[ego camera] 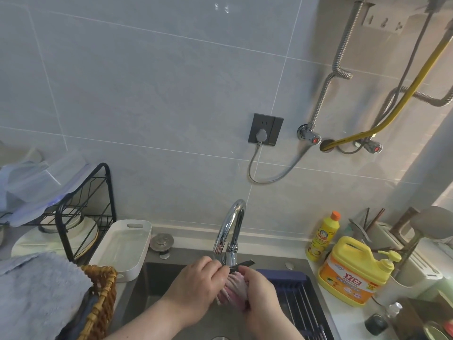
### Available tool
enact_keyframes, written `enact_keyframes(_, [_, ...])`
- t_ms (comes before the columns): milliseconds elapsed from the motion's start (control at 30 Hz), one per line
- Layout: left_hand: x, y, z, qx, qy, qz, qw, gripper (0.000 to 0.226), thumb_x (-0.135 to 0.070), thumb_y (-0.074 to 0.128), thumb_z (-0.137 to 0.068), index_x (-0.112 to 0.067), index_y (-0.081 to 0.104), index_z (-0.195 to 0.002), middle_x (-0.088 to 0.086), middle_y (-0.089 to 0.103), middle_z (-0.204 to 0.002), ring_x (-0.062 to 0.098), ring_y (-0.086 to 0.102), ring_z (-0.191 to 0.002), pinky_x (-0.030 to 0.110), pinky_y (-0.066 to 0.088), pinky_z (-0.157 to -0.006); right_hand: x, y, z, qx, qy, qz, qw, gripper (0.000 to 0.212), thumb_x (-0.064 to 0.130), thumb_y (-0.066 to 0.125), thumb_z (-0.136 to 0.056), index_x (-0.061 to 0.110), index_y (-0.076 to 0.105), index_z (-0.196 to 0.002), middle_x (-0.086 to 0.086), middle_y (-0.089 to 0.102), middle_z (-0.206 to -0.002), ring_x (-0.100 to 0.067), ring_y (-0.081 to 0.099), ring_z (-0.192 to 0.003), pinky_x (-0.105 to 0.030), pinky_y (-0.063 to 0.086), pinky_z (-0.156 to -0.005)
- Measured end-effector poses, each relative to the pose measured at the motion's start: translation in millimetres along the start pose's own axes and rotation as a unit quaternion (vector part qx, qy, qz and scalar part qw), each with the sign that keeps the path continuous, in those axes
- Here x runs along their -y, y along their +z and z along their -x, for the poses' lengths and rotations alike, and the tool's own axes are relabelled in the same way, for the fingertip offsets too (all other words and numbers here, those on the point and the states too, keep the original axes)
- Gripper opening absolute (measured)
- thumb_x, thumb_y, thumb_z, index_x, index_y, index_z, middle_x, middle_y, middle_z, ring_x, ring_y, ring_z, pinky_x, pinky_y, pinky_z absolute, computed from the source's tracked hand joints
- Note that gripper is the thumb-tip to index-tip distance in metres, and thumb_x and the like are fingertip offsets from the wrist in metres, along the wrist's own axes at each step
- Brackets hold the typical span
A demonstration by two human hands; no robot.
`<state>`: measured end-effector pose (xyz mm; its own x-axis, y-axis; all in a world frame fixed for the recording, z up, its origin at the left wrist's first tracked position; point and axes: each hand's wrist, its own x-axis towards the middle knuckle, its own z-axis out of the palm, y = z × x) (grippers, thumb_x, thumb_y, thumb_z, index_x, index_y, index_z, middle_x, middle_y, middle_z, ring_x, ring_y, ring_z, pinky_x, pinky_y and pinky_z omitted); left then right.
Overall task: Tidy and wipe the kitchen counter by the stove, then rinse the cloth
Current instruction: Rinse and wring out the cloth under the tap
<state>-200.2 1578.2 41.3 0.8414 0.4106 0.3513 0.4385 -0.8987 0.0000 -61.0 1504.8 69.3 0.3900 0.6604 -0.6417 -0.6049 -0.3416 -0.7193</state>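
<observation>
Both my hands hold a bunched pink and white cloth (231, 290) over the dark sink (157, 273), just below the chrome faucet (231, 229). My left hand (196, 288) grips the cloth's left side. My right hand (262, 295) grips its right side with curled fingers. Much of the cloth is hidden between my palms. I cannot tell whether water is running.
A black dish rack (83, 212) and a white tray (122, 246) stand left of the sink. A wicker basket (103, 298) with a grey towel (36, 295) sits at the lower left. Two yellow detergent bottles (353, 271) stand on the right; a blue drainer (301, 298) spans the sink.
</observation>
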Motion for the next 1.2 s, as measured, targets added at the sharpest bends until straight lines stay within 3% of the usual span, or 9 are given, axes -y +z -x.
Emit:
enact_keyframes(67, [-1.5,-1.5,-3.4,0.067,-0.068,0.052,0.994,0.051,-0.01,0.064,-0.063,-0.021,0.054,-0.111,-0.006,0.062,-0.097,0.018,0.06,-0.085,0.026,0.053,-0.068,-1.0,2.2,-0.5,-0.113,-0.163,0.118,0.973,0.018,0.0,0.061,-0.08,0.005,0.075,-0.07,-0.01,0.073,-0.072,-0.023,0.066,-0.074,-0.034,0.052,-0.072])
enact_keyframes(167, [-9.6,-18.9,-11.7,0.158,-0.149,0.132,0.967,0.026,-0.021,0.057,-0.075,-0.023,0.055,-0.1,0.0,0.063,-0.104,0.025,0.06,-0.098,0.033,0.048,-0.079,-3.9,2.4,2.9,-0.128,-0.264,0.203,0.934,0.021,0.002,0.062,-0.073,0.011,0.071,-0.056,-0.002,0.068,-0.055,-0.014,0.058,-0.06,-0.028,0.045,-0.058])
enact_keyframes(367, [-9.8,-31.3,-30.3,0.267,-0.118,0.234,0.927,0.009,-0.013,0.056,-0.065,-0.005,0.055,-0.069,0.009,0.059,-0.067,0.017,0.052,-0.057,0.027,0.041,-0.051,-0.5,0.4,-0.7,-0.108,-0.383,0.267,0.878,0.019,0.014,0.052,-0.06,-0.002,0.061,-0.054,-0.011,0.057,-0.051,-0.011,0.047,-0.051,-0.025,0.037,-0.048])
enact_keyframes(533, [1.5,-30.5,-29.2,0.339,-0.241,0.454,0.788,0.019,-0.003,0.066,-0.062,-0.018,0.065,-0.074,0.003,0.059,-0.067,0.01,0.047,-0.045,0.02,0.034,-0.042,4.0,4.0,-6.0,-0.079,-0.395,0.268,0.875,0.018,0.014,0.049,-0.057,0.006,0.064,-0.052,-0.008,0.063,-0.055,-0.007,0.055,-0.054,-0.02,0.042,-0.05])
enact_keyframes(600, [1.9,-28.7,-26.0,0.348,-0.25,0.476,0.768,0.024,0.0,0.065,-0.065,-0.021,0.062,-0.077,0.005,0.061,-0.071,0.011,0.055,-0.046,0.021,0.04,-0.04,1.2,4.3,-7.4,-0.062,-0.385,0.275,0.879,0.02,0.016,0.047,-0.056,0.013,0.066,-0.052,-0.003,0.066,-0.059,-0.009,0.059,-0.061,-0.022,0.045,-0.056])
enact_keyframes(767, [-0.7,-19.1,-15.7,0.183,-0.228,0.302,0.907,0.017,-0.019,0.06,-0.066,-0.025,0.057,-0.082,-0.006,0.066,-0.083,0.013,0.063,-0.078,0.021,0.043,-0.061,6.3,-9.0,-0.1,0.017,-0.314,0.254,0.915,0.034,0.045,0.058,-0.062,0.028,0.077,-0.084,0.003,0.074,-0.09,-0.011,0.068,-0.09,-0.032,0.054,-0.082])
enact_keyframes(900, [10.0,-2.5,-2.1,0.037,-0.132,0.116,0.984,0.033,-0.024,0.07,-0.064,-0.026,0.058,-0.095,-0.007,0.061,-0.09,0.019,0.062,-0.084,0.027,0.046,-0.06,16.9,-12.7,4.7,0.02,-0.155,0.153,0.976,0.038,0.035,0.052,-0.095,0.004,0.074,-0.09,-0.016,0.075,-0.092,-0.031,0.072,-0.079,-0.041,0.056,-0.076])
enact_keyframes(1067, [-0.6,7.3,0.2,0.014,-0.03,0.007,0.999,0.049,-0.011,0.074,-0.04,-0.024,0.061,-0.086,-0.007,0.054,-0.073,0.017,0.055,-0.06,0.025,0.04,-0.036,17.5,1.6,10.4,0.116,0.087,0.024,0.989,0.053,0.038,0.046,-0.095,-0.009,0.067,-0.106,-0.025,0.071,-0.1,-0.034,0.071,-0.079,-0.042,0.05,-0.085])
enact_keyframes(1200, [-4.1,11.0,-2.1,0.036,-0.081,0.056,0.995,0.046,-0.014,0.072,-0.049,-0.026,0.051,-0.088,-0.007,0.055,-0.078,0.019,0.059,-0.067,0.029,0.048,-0.045,-1.7,9.0,-8.5,-0.014,-0.027,0.083,0.996,0.028,0.019,0.068,-0.079,-0.005,0.071,-0.094,-0.023,0.073,-0.088,-0.037,0.07,-0.084,-0.048,0.055,-0.083])
